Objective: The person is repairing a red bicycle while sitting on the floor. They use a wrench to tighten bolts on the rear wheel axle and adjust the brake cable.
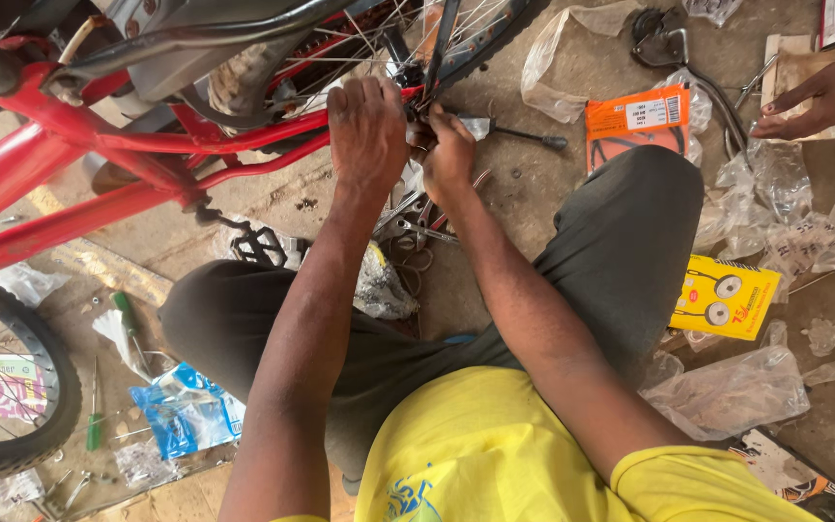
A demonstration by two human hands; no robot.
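Left hand curled over the red frame at the rear wheel hub; grip contents hidden. Right hand closed on a small part beside it. Wrench just below hub. Orange pack, yellow box well right; another person's hand far right.

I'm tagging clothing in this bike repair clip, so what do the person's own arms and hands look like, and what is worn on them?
Both arms are bare from the short sleeves of a yellow T-shirt down to the fingers. The left hand and the right hand wear no gloves; no watch, ring or wristband shows. The shirt carries a small blue printed mark on the front. Dark grey trousers cover the legs.
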